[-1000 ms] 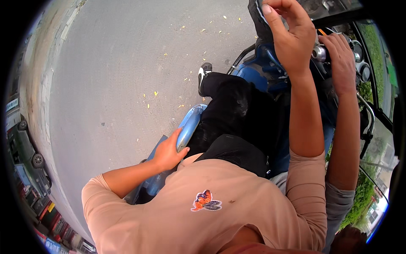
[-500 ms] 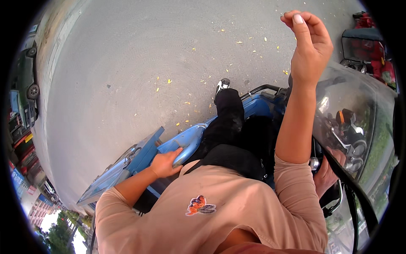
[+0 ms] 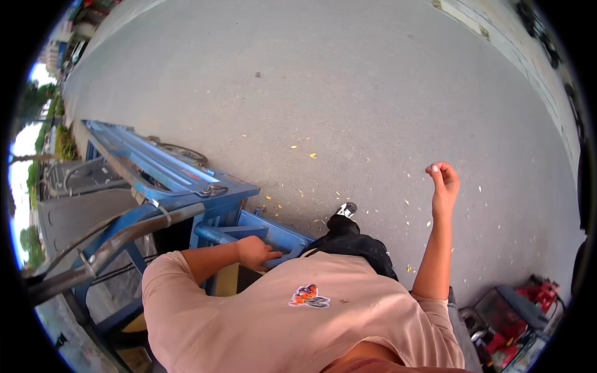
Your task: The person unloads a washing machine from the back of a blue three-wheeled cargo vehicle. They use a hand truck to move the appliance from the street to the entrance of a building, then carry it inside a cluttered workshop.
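Your left hand (image 3: pixel 254 253) against the blue panel (image 3: pixel 277 232), grip too hidden to tell, your right hand (image 3: pixel 444 183) raised, fingertips together, road (image 3: pixel 373 118) below it

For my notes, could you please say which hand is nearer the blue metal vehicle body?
Left: the left hand is against the blue metal vehicle body; the right hand is raised to the right, clear of it.

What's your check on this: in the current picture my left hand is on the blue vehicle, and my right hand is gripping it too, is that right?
Not quite: the right hand isn't gripping the blue vehicle. The head view shows it raised well apart from it, against the grey road. The left hand is on the vehicle, as you said.
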A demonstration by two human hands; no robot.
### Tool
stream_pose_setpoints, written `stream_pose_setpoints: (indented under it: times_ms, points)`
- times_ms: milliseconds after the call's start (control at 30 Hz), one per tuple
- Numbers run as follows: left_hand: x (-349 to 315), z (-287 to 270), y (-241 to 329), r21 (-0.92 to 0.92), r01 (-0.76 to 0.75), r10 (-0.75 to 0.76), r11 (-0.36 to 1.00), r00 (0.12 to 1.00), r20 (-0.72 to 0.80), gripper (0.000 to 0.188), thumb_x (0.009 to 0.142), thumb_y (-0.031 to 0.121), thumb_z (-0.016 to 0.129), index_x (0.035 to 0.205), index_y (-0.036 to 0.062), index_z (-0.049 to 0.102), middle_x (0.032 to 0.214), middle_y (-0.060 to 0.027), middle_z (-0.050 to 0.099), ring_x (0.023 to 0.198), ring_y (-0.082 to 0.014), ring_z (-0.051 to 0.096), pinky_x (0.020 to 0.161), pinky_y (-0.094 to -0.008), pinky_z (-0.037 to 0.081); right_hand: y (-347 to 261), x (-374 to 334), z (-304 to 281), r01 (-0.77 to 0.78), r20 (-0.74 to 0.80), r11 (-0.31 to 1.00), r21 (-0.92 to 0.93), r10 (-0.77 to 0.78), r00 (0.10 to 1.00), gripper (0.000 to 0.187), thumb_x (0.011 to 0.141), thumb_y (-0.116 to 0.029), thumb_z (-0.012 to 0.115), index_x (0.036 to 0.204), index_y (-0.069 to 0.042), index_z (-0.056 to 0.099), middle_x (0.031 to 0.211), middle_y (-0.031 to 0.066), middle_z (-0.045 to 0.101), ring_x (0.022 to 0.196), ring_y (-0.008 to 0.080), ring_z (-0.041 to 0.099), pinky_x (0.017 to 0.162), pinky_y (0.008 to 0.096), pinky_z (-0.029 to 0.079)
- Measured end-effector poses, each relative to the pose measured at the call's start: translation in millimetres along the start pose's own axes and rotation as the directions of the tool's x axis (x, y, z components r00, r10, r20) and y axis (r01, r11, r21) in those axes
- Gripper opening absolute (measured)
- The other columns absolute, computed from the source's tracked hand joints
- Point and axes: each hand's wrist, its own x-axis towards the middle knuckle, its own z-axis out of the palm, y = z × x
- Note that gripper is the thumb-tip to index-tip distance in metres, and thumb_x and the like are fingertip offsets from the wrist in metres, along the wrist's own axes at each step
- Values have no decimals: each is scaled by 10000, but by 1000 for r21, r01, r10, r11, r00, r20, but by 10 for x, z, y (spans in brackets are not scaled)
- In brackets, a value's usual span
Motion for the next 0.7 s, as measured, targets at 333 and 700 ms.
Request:
stream_pose_setpoints:
  times_ms: [333,700]
  points:
    - [-57,193,82,-102,115,-128,988,983,-133,634,700,423,747,1272,170,642,932,-117,724,840,-348,694,680,-476,536,819,-496,1203,338,965,906,-256,261,33,464,807,-316,754,1159,-24,671,1201,189,664,1147,360,615,1022,403,461]
    - [228,-74,236,-406,454,-523,793,849,-72,691,770,505,727,1368,195,574,1189,-120,664,1037,-329,663,801,-462,543,805,1045,1770,791,913,594,-147,389,-122,497,804,-465,681,1089,-60,717,997,237,699,965,412,662,844,479,522]
